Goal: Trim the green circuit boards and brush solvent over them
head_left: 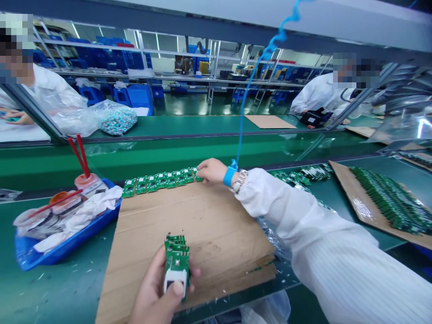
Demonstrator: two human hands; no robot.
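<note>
Stacked green circuit boards [176,263] sit gripped in the left hand [155,290] above a cardboard sheet [189,238]. The right hand [211,171] lies loosely curled, touching a row of boards [158,181] on the sheet's far edge. Left, a blue tray [65,252] holds white cloth [91,209] and plastic cups [42,220].

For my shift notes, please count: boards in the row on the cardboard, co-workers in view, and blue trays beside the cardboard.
Boards in row: 8 (the last partly under the right hand)
Co-workers: 2
Blue tray: 1
Total: 11
</note>
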